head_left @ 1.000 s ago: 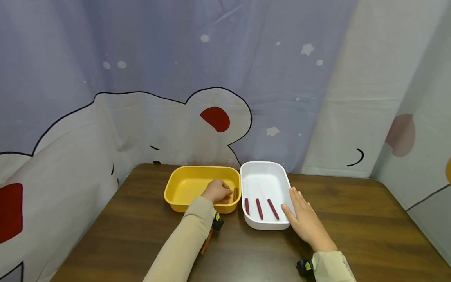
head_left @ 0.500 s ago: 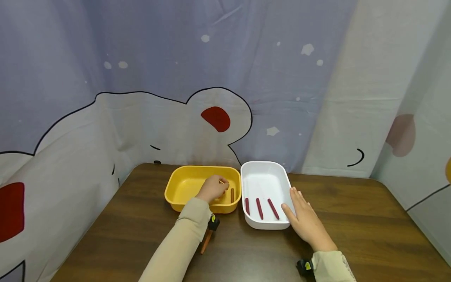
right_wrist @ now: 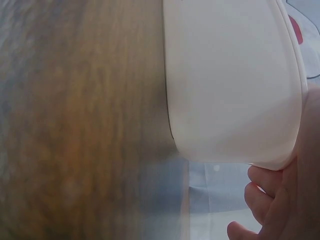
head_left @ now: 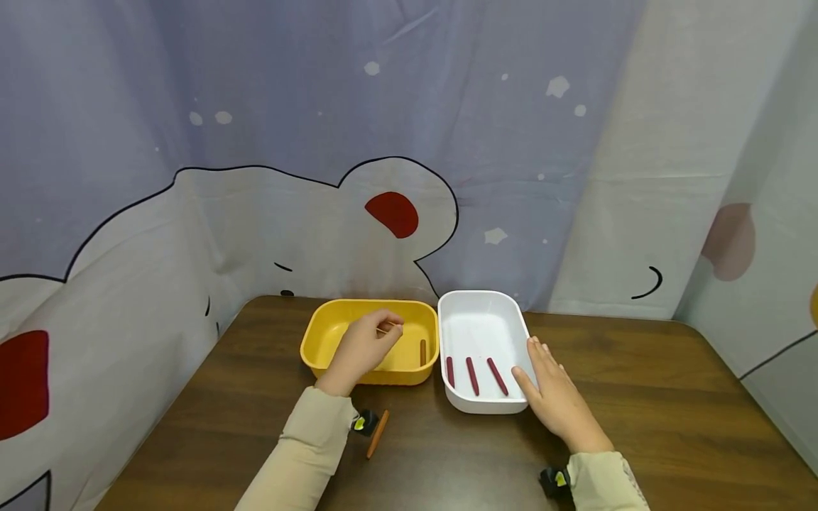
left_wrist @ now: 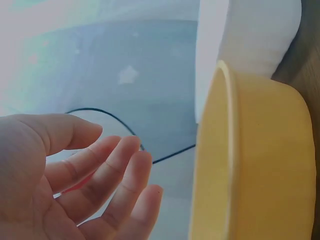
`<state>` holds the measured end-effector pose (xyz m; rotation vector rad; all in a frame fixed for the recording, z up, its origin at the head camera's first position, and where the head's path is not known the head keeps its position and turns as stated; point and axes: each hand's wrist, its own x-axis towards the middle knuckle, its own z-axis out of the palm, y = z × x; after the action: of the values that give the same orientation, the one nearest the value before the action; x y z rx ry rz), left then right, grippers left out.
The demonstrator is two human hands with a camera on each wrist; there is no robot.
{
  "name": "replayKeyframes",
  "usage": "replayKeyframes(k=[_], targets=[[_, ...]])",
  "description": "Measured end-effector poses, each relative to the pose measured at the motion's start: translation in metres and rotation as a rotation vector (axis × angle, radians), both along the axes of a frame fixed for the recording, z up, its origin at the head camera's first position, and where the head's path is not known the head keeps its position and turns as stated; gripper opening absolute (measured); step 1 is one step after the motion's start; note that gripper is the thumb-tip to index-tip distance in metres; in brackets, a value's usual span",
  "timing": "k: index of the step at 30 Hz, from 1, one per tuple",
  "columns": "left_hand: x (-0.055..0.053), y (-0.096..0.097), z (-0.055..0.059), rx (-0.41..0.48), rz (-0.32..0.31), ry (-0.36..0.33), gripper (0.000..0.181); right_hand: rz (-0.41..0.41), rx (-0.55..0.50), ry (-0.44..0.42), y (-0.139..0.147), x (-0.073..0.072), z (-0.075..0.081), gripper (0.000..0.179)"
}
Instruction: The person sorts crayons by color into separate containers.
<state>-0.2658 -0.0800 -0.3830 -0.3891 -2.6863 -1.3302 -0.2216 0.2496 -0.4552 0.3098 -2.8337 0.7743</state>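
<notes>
My left hand (head_left: 364,348) hovers over the yellow tray (head_left: 322,368), fingers loosely bent; the left wrist view shows nothing between thumb and fingertips. A brown crayon (head_left: 423,353) lies inside that tray by its right wall. Directly to the right is the white tray (head_left: 483,407), holding three dark red crayons (head_left: 472,376) spaced apart near its front end. My right hand (head_left: 559,401) rests with extended fingers against the right side of the white tray, and the right wrist view shows its fingers (right_wrist: 265,181) at the rim. An orange-brown crayon (head_left: 378,434) lies on the table beside my left wrist.
Both trays stand side by side toward the back of the dark wooden table (head_left: 639,397). A printed cloth (head_left: 307,227) hangs behind the table and along its sides. Each wrist wears a small black device (head_left: 366,423).
My left hand has moved left and back from beside the brown crayon, leaving the crayon in full view in the yellow tray. The orange-brown crayon on the table is uncovered. My right hand stays put.
</notes>
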Motion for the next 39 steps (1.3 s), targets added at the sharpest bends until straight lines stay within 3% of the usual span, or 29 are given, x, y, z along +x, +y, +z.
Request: replayKeyframes(k=[6,10,15,19,26,34,39], targets=[[0.026,-0.013,0.001,0.02,0.002,0.005,0.02,0.01,-0.001,0.006,-0.001,-0.002,-0.001,0.072],[0.036,-0.021,-0.007,0.01,-0.009,-0.004,0.018,0.005,0.0,-0.009,0.002,-0.002,-0.001,0.073],[0.04,-0.031,-0.018,-0.024,-0.048,-0.025,0.015,-0.006,-0.004,-0.029,0.007,0.001,-0.002,0.074],[0.042,-0.042,-0.025,-0.079,-0.099,-0.093,0.016,-0.005,-0.007,-0.031,0.01,0.003,-0.003,0.075],[0.047,-0.054,-0.027,-0.164,-0.143,-0.184,0.027,-0.002,-0.006,-0.014,0.012,0.002,-0.003,0.074],[0.047,-0.056,-0.033,-0.272,-0.066,-0.294,0.024,-0.001,-0.012,-0.024,0.011,0.002,-0.003,0.075],[0.048,-0.057,-0.036,-0.339,-0.036,-0.303,0.024,0.001,-0.013,-0.021,0.011,0.002,-0.003,0.075]])
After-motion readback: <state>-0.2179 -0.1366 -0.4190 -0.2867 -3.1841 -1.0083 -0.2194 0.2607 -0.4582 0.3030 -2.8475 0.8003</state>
